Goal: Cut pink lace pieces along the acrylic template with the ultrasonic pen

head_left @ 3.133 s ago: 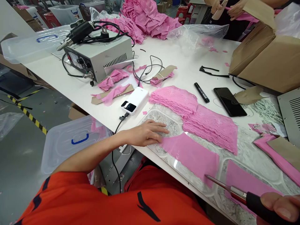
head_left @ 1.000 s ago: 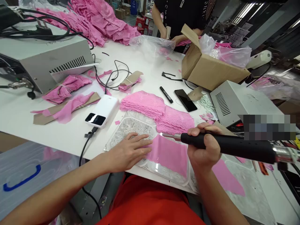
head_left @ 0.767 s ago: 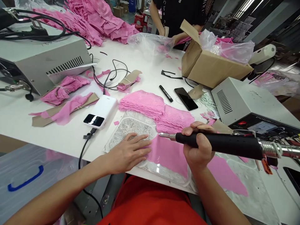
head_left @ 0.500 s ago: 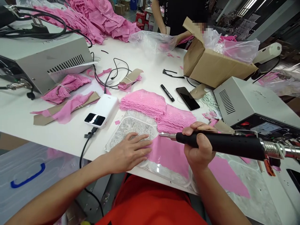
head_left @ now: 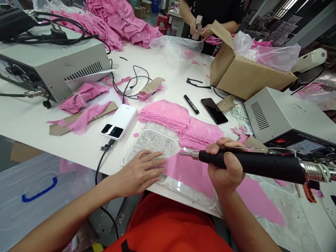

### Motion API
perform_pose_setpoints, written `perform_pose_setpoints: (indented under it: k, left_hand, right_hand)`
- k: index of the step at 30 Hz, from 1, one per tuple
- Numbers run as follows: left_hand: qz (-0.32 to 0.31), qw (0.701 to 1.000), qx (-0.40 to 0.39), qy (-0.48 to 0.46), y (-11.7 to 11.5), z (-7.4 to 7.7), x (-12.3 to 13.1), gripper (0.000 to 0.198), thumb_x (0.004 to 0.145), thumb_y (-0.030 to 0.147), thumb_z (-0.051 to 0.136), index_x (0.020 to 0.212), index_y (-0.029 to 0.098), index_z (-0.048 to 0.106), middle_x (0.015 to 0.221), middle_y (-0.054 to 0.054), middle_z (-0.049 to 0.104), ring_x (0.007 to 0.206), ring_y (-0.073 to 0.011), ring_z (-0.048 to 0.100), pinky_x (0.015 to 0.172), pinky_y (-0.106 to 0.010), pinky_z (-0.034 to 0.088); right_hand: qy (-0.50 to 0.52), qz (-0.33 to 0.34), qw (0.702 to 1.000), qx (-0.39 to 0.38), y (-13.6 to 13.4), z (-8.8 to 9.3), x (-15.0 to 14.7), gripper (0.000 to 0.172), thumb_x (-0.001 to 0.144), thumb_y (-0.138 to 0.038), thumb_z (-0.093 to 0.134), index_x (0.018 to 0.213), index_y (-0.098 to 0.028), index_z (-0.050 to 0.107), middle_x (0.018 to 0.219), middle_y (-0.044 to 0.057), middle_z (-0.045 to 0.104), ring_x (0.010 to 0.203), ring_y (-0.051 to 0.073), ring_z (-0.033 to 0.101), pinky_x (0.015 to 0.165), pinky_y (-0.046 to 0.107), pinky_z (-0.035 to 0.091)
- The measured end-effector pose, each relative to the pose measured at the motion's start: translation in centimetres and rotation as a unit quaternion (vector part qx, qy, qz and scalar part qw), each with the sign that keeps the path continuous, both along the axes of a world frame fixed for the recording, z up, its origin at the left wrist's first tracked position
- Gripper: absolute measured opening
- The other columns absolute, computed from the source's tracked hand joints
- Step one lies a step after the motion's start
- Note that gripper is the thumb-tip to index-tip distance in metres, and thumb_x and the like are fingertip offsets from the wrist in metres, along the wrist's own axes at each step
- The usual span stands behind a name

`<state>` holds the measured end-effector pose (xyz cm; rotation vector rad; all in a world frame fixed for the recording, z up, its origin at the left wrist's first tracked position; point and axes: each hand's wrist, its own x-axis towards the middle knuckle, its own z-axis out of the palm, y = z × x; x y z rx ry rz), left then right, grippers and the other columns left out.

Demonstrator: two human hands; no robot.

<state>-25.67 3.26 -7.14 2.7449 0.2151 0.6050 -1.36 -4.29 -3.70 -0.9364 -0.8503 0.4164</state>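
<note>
My left hand (head_left: 139, 173) lies flat with fingers spread, pressing the left end of a pink fabric strip (head_left: 190, 171) onto a clear scratched plate (head_left: 149, 143). My right hand (head_left: 227, 168) is wrapped round the black handle of a metal-tipped cutting tool (head_left: 252, 164). The tool's tip (head_left: 183, 153) sits at the strip's far edge, close to my left fingertips. A second pink strip (head_left: 259, 203) lies to the right on the plate. Stacks of pink lace (head_left: 181, 122) rest just beyond the plate.
A white power bank (head_left: 119, 122), black marker (head_left: 191, 104) and phone (head_left: 214, 110) lie on the white table (head_left: 26, 119). Grey control boxes stand at left (head_left: 55, 66) and right (head_left: 283, 119). A cardboard box (head_left: 246, 75) sits beyond; another person's hands (head_left: 201, 29) handle fabric there.
My right hand has brought the tool from the lower right up over the strip, its tip now at the strip's far edge. My left hand has stayed pressed on the strip.
</note>
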Motion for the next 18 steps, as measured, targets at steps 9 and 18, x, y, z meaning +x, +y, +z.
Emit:
perform_pose_setpoints:
  k: [9,18]
  left_hand:
    - [0.011,1.000,0.003,-0.009,-0.26,-0.12,-0.80,0.026,0.101,0.023,0.048,0.120,0.017,0.065,0.130,-0.009,0.066,0.134,-0.0267,0.051,0.108,-0.042,0.039]
    - [0.011,1.000,0.002,-0.017,-0.49,-0.06,-1.18,0.028,0.098,0.018,0.051,0.123,0.019,0.063,0.129,-0.010,0.067,0.136,-0.0269,0.050,0.109,-0.042,0.040]
  right_hand:
    - [-0.007,0.003,1.000,-0.010,0.05,-0.21,-0.19,0.008,0.074,-0.022,0.062,0.081,-0.021,0.058,0.083,-0.002,0.056,0.062,0.010,0.057,0.063,0.031,0.053]
    - [0.000,0.015,1.000,-0.008,-0.09,0.48,-0.79,0.010,0.073,-0.023,0.062,0.082,-0.021,0.060,0.083,-0.001,0.056,0.060,0.010,0.057,0.060,0.030,0.053]
